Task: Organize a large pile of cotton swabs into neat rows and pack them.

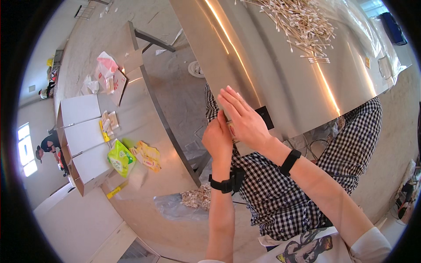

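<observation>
View from the head camera. We see the left hand point(218, 139) curled around a small flat packet with a pale and red face point(231, 130), gripping it from the left at the near edge of the polished steel surface point(280, 87). The right hand point(244, 118) lies flat over the packet's right side, fingers point(232, 101) straight and pressed together; it touches the packet, but we cannot tell whether it grips it. Both wrists carry black bands. Just beside the right hand, a small black square pad point(265, 116) rests on the surface edge. Well apart, at the far end of the same surface, we note a loose heap of wooden-stemmed cotton swabs point(300, 24). To the left stands a second steel surface point(144, 127) bearing an open white cardboard box point(83, 140), a green plastic pouch point(120, 158) and yellow printed packets point(148, 156). Below the hands lie checked trousers point(280, 193).
</observation>
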`<action>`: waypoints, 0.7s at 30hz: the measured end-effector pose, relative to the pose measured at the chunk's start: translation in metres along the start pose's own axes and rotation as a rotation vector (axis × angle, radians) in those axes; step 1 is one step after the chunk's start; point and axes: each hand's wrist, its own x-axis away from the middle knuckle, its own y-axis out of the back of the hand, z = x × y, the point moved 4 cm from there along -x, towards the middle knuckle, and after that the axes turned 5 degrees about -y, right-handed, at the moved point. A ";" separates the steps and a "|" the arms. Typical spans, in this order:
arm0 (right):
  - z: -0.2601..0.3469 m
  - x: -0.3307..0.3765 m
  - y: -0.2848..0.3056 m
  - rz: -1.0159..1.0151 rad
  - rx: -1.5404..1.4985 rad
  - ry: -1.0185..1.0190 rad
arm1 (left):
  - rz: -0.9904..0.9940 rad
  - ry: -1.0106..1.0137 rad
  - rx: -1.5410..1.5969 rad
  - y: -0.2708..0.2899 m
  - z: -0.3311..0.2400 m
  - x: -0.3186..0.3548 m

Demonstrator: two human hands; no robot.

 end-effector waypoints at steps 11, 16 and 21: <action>-0.029 0.025 0.025 -0.182 -1.198 -0.466 | -0.063 0.329 0.426 0.016 0.053 0.014; -0.009 0.030 0.007 -0.154 -1.175 -0.434 | -0.065 0.343 0.442 0.005 0.045 0.022; 0.005 0.029 -0.002 -0.105 -1.120 -0.399 | -0.135 0.277 0.427 0.009 0.029 0.019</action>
